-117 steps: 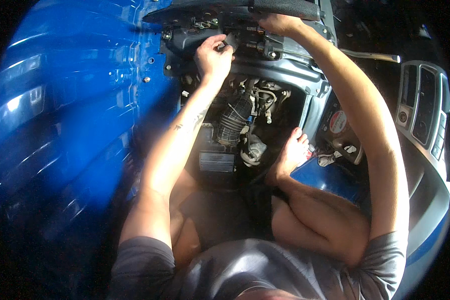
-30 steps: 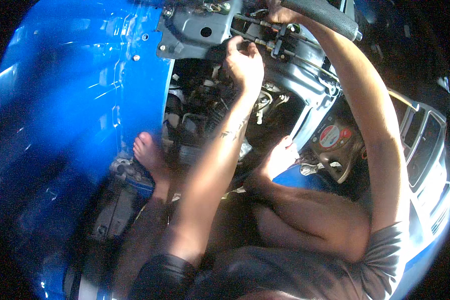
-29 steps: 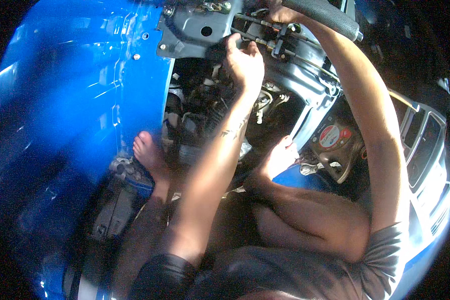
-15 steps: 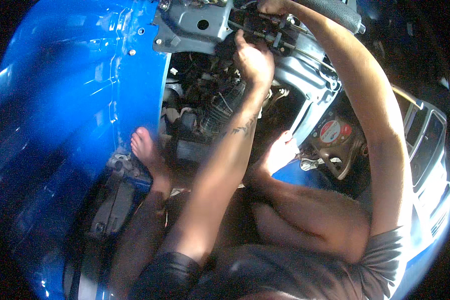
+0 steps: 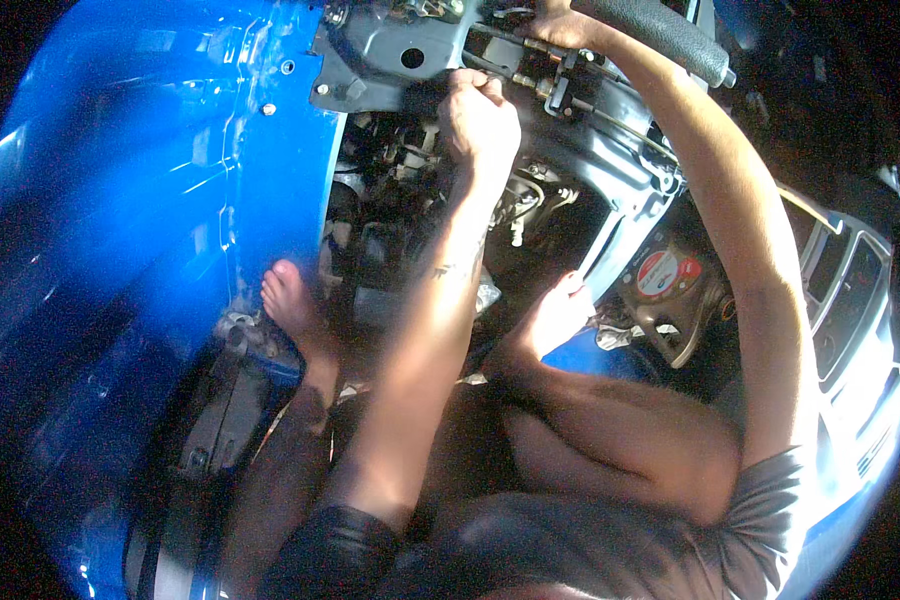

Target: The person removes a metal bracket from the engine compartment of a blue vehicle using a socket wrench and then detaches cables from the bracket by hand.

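Observation:
My left hand is raised to a grey metal bracket with its fingers closed around a fitting on the thin control cables. At the top edge my right hand is partly cut off. It grips the handlebar just left of a black foam grip. Both forearms reach up from the lower edge. What my left fingers pinch is too small to tell exactly.
A blue body panel fills the left side. Dark engine parts sit under the bracket. My bare left foot and right foot rest near them. A round red-and-white part and a grey dashboard panel are at the right.
The view has tilted, so the bracket and both hands sit higher in the picture. My left hand has stayed on the cable fitting, shifting slightly up. My left foot has come into view since the oldest frame.

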Demonstrator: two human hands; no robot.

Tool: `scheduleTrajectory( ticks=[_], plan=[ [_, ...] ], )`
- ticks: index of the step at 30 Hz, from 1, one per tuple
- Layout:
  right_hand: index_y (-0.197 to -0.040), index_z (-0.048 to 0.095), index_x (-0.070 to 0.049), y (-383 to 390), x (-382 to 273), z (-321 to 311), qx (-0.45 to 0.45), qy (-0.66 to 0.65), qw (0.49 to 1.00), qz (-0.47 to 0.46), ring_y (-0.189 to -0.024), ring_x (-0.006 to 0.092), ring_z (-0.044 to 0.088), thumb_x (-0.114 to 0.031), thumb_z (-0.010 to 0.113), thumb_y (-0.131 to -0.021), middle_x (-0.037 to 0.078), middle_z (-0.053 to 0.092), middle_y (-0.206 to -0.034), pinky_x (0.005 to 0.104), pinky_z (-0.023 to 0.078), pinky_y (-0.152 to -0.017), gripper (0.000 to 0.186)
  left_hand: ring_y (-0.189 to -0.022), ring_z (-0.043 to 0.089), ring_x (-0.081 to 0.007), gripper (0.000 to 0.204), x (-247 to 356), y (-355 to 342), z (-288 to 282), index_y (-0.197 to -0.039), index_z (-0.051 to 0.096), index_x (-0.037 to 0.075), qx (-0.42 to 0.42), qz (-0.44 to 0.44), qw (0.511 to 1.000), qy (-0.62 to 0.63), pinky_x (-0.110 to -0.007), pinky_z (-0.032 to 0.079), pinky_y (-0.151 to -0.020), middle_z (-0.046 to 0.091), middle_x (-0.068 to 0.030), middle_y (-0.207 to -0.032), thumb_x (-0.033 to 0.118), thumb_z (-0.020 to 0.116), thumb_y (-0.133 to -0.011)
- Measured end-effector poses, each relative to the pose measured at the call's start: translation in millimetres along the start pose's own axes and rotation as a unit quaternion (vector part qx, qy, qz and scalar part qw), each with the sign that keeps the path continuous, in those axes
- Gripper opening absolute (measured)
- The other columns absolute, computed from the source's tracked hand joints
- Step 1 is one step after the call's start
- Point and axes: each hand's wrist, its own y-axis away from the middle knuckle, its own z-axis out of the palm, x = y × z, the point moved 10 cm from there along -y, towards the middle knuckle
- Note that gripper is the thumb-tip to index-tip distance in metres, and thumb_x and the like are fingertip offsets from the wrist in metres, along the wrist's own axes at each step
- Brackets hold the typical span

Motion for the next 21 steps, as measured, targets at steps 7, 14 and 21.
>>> scheduleTrajectory(
  ticks=[7, 14, 21],
  plan=[
    [-0.115, 0.059, -0.005, 2.5, 0.7, 1.3, -0.011, -0.102, 0.994, 0.023, -0.056, 0.0103, 0.046, -0.048, 0.072, -0.071, 0.004, 0.055, -0.071, 0.0218, 0.039, -0.049, 0.063, -0.068, 0.064, -0.0362, 0.012, 11.3, -3.7, -5.8, -0.089, 0.057, 0.006, 0.009, 0.084, 0.996, -0.036, -0.044, 0.049, -0.062, 0.064, -0.0185, -0.071, 0.014, 0.064, -0.083],
    [-0.115, 0.059, -0.005, -3.4, 14.5, 15.8, -0.035, -0.185, 0.98, 0.057, -0.048, 0.0091, 0.044, -0.047, 0.071, -0.072, 0.003, 0.053, -0.064, 0.0203, 0.038, -0.043, 0.061, -0.075, 0.064, -0.0397, 0.015, 15.3, 1.3, -2.0, -0.094, 0.056, 0.004, -0.017, 0.119, 0.992, -0.03, -0.047, 0.049, -0.067, 0.065, -0.022, -0.076, 0.016, 0.06, -0.085],
    [-0.101, 0.06, -0.003, -13.9, 4.5, -24.0, 0.023, -0.2, 0.977, 0.066, -0.045, 0.0083, 0.041, -0.048, 0.068, -0.072, -0.001, 0.048, -0.056, 0.0201, 0.038, -0.043, 0.055, -0.068, 0.064, -0.0353, 0.017, 15.6, 2.9, -3.1, -0.09, 0.057, 0.001, -0.013, 0.112, 0.992, -0.056, -0.043, 0.049, -0.065, 0.065, -0.0185, -0.073, 0.016, 0.061, -0.085]
  ],
)
